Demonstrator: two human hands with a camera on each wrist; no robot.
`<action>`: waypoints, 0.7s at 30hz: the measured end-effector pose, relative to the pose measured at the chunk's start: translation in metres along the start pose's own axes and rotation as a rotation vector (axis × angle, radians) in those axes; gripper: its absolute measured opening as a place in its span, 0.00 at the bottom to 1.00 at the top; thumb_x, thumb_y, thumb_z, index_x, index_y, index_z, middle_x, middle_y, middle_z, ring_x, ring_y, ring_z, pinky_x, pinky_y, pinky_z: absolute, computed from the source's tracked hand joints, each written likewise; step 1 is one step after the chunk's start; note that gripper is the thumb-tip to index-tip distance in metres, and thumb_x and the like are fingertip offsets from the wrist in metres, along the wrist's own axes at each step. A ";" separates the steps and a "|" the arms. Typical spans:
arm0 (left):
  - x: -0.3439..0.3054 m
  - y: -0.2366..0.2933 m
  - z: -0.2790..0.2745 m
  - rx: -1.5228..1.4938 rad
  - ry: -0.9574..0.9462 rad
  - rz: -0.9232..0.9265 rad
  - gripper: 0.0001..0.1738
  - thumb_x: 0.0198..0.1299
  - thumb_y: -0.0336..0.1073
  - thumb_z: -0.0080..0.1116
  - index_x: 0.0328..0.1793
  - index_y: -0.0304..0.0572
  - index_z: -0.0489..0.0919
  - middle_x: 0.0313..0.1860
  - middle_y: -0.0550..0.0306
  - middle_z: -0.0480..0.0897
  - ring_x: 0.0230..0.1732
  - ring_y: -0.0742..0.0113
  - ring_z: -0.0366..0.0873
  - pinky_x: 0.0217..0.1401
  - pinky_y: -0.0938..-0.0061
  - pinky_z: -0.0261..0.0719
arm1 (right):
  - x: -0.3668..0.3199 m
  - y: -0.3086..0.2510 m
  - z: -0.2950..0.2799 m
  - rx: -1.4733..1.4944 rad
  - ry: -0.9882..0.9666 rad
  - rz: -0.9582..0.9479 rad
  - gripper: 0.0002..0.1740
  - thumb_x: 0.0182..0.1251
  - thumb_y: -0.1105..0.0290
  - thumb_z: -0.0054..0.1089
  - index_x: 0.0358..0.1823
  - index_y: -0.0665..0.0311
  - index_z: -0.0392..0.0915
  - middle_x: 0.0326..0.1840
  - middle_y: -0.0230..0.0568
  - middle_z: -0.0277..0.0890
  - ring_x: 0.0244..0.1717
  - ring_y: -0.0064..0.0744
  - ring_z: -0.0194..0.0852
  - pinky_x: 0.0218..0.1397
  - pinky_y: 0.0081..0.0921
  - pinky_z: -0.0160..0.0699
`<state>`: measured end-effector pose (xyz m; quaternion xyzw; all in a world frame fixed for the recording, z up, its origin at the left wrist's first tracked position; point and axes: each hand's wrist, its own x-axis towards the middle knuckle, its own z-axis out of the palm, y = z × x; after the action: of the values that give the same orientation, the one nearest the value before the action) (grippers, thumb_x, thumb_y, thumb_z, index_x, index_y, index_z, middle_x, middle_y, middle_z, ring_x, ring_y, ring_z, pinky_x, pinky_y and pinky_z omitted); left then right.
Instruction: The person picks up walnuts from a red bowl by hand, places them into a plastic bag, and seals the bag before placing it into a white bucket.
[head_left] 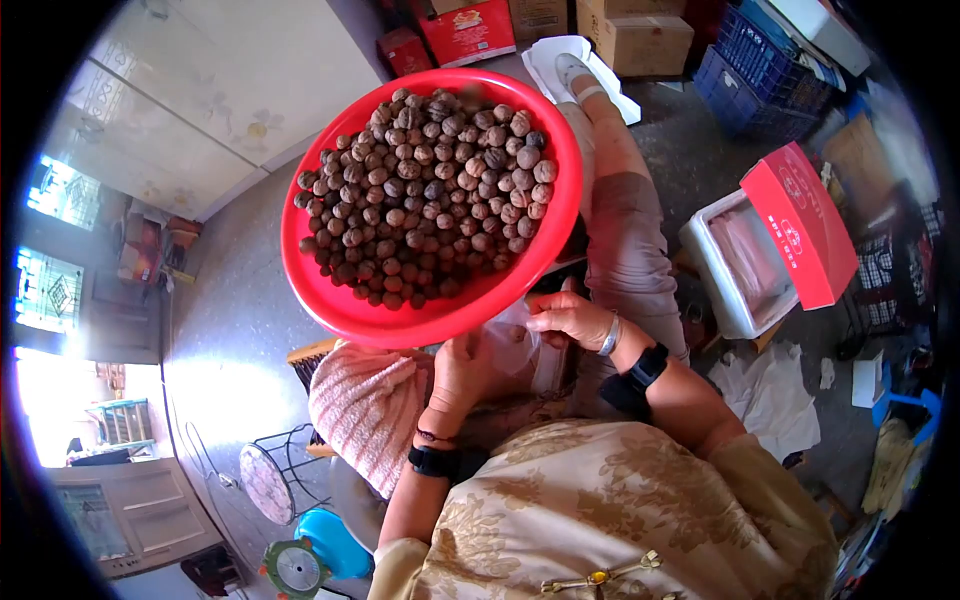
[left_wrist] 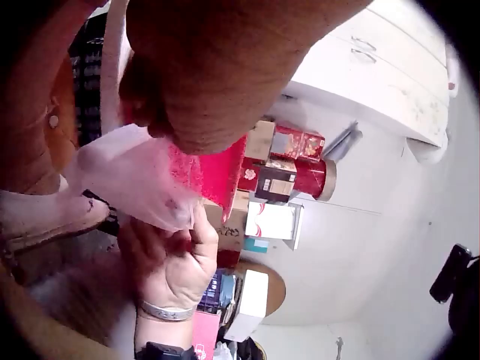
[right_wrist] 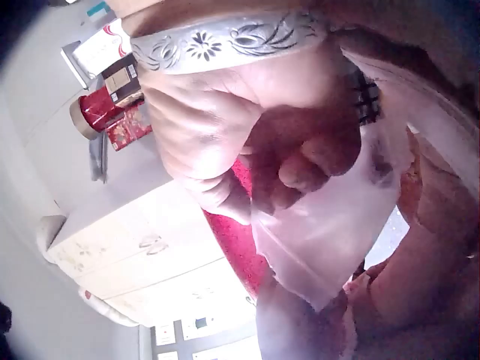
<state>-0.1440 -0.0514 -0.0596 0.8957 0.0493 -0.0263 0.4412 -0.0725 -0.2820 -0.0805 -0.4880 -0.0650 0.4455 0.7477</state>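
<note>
A small translucent plastic bag (head_left: 506,345) is stretched between my two hands, just below the rim of a red plastic basin (head_left: 345,326) heaped with walnuts (head_left: 415,190). My left hand (head_left: 460,374) pinches one side of the bag. The right hand (head_left: 574,319), with a silver bangle at its wrist, pinches the opposite edge between thumb and curled fingers. In the right wrist view, the bag (right_wrist: 330,225) hangs from those fingers, a dark patch showing through its film. The left wrist view shows the right thumb against the bag's (left_wrist: 127,176) edge.
A pink towel (head_left: 365,410) lies beside my left forearm. On the right stand an open white foam box (head_left: 715,290) with a red lid and a crumpled white bag (head_left: 770,400). Cartons (head_left: 635,40) and blue crates (head_left: 760,90) are at the back. A round stool (head_left: 268,485) stands at left.
</note>
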 end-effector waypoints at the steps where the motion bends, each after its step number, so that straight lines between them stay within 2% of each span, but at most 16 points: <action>1: 0.000 0.002 -0.001 -0.001 0.003 -0.002 0.10 0.60 0.31 0.57 0.47 0.37 0.80 0.33 0.44 0.84 0.34 0.53 0.83 0.39 0.65 0.80 | -0.001 -0.003 0.003 -0.002 -0.003 0.002 0.06 0.65 0.64 0.63 0.35 0.58 0.80 0.24 0.26 0.72 0.20 0.17 0.64 0.24 0.16 0.61; 3: -0.001 0.005 -0.001 -0.055 0.110 0.124 0.11 0.60 0.32 0.57 0.47 0.38 0.82 0.33 0.40 0.84 0.37 0.46 0.84 0.40 0.60 0.80 | -0.003 -0.009 0.009 -0.295 -0.005 0.050 0.09 0.66 0.63 0.63 0.36 0.60 0.80 0.27 0.29 0.74 0.29 0.21 0.71 0.33 0.19 0.70; 4: 0.001 -0.003 0.003 -0.056 0.111 0.123 0.11 0.60 0.32 0.57 0.47 0.38 0.82 0.33 0.40 0.84 0.37 0.46 0.84 0.40 0.60 0.80 | 0.011 0.010 0.002 -0.686 0.049 -0.289 0.13 0.66 0.60 0.64 0.37 0.63 0.80 0.31 0.33 0.76 0.37 0.24 0.74 0.45 0.23 0.74; 5: 0.004 -0.018 0.008 0.009 0.116 0.165 0.12 0.60 0.31 0.57 0.49 0.38 0.82 0.35 0.42 0.84 0.39 0.48 0.84 0.43 0.62 0.81 | 0.016 0.026 -0.011 -0.686 0.048 -0.288 0.13 0.66 0.60 0.64 0.37 0.63 0.80 0.31 0.33 0.76 0.37 0.24 0.74 0.45 0.23 0.74; 7: 0.006 -0.027 0.012 0.073 0.121 0.208 0.13 0.60 0.30 0.57 0.50 0.38 0.82 0.37 0.44 0.85 0.41 0.51 0.84 0.45 0.64 0.81 | 0.017 0.024 -0.010 -0.725 0.213 -0.164 0.15 0.66 0.58 0.65 0.37 0.65 0.79 0.31 0.36 0.79 0.37 0.28 0.77 0.48 0.28 0.76; 8: 0.006 -0.031 0.015 0.088 0.130 0.215 0.13 0.60 0.30 0.57 0.50 0.39 0.82 0.37 0.44 0.85 0.42 0.50 0.84 0.46 0.64 0.81 | 0.017 0.023 -0.010 -0.727 0.214 -0.163 0.15 0.66 0.58 0.65 0.37 0.65 0.79 0.31 0.36 0.79 0.37 0.28 0.77 0.48 0.28 0.76; 10: 0.006 -0.030 0.014 0.102 0.138 0.218 0.13 0.59 0.29 0.57 0.51 0.39 0.82 0.38 0.44 0.85 0.44 0.50 0.84 0.47 0.64 0.81 | 0.020 0.026 -0.012 -0.759 0.388 -0.200 0.15 0.64 0.58 0.67 0.34 0.63 0.78 0.30 0.35 0.81 0.36 0.34 0.81 0.47 0.31 0.77; 11: 0.007 -0.030 0.013 0.080 0.103 0.208 0.13 0.59 0.29 0.57 0.50 0.39 0.83 0.39 0.43 0.85 0.45 0.50 0.84 0.48 0.64 0.81 | 0.022 0.030 -0.010 -0.759 0.387 -0.199 0.15 0.64 0.58 0.67 0.34 0.63 0.78 0.30 0.35 0.81 0.36 0.34 0.81 0.47 0.31 0.77; 13: 0.009 -0.027 0.012 0.059 0.069 0.197 0.13 0.59 0.29 0.56 0.50 0.39 0.83 0.40 0.43 0.85 0.46 0.49 0.84 0.49 0.64 0.81 | 0.024 0.037 -0.006 -0.914 0.386 -0.416 0.11 0.62 0.67 0.69 0.34 0.65 0.76 0.29 0.36 0.80 0.30 0.27 0.76 0.38 0.28 0.77; 15: 0.011 -0.023 0.011 0.065 0.130 0.218 0.09 0.59 0.30 0.56 0.44 0.40 0.83 0.37 0.39 0.84 0.41 0.40 0.82 0.42 0.57 0.81 | 0.027 0.037 -0.007 -0.974 0.411 -0.457 0.10 0.61 0.69 0.68 0.33 0.64 0.75 0.28 0.38 0.80 0.29 0.29 0.77 0.37 0.29 0.77; 16: 0.010 -0.020 0.009 0.065 0.129 0.217 0.09 0.59 0.30 0.56 0.44 0.40 0.83 0.37 0.39 0.84 0.41 0.40 0.82 0.42 0.57 0.81 | 0.028 0.037 -0.007 -1.034 0.437 -0.498 0.09 0.60 0.70 0.67 0.31 0.64 0.75 0.27 0.41 0.79 0.28 0.30 0.77 0.37 0.29 0.77; 17: 0.009 -0.018 0.006 0.114 0.055 0.173 0.13 0.59 0.29 0.56 0.49 0.40 0.82 0.41 0.41 0.85 0.45 0.45 0.83 0.46 0.61 0.81 | 0.028 0.037 -0.007 -1.034 0.438 -0.495 0.09 0.60 0.70 0.67 0.31 0.64 0.75 0.27 0.41 0.79 0.28 0.30 0.77 0.37 0.29 0.77; 18: 0.008 -0.016 0.004 0.162 -0.018 0.131 0.17 0.58 0.28 0.56 0.54 0.40 0.81 0.45 0.42 0.85 0.49 0.50 0.85 0.50 0.64 0.81 | 0.027 0.033 -0.005 -1.001 0.481 -0.456 0.09 0.60 0.71 0.67 0.30 0.65 0.74 0.26 0.42 0.79 0.28 0.32 0.78 0.37 0.30 0.77; 19: 0.008 -0.027 0.013 0.161 -0.018 0.130 0.17 0.58 0.28 0.56 0.54 0.40 0.81 0.45 0.42 0.85 0.49 0.50 0.85 0.50 0.64 0.81 | 0.026 0.032 -0.004 -0.967 0.523 -0.418 0.08 0.59 0.72 0.66 0.29 0.66 0.74 0.25 0.44 0.78 0.28 0.34 0.78 0.37 0.31 0.78; 21: 0.006 -0.045 0.031 0.007 0.184 0.277 0.17 0.57 0.27 0.56 0.55 0.39 0.80 0.42 0.42 0.86 0.43 0.49 0.85 0.44 0.63 0.82 | 0.026 0.033 -0.005 -1.000 0.521 -0.462 0.07 0.60 0.73 0.65 0.29 0.65 0.74 0.25 0.44 0.78 0.28 0.34 0.78 0.36 0.31 0.78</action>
<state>-0.1427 -0.0484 -0.1150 0.8940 -0.0344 0.1168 0.4312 -0.0744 -0.2621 -0.1176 -0.8463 -0.1855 0.0533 0.4966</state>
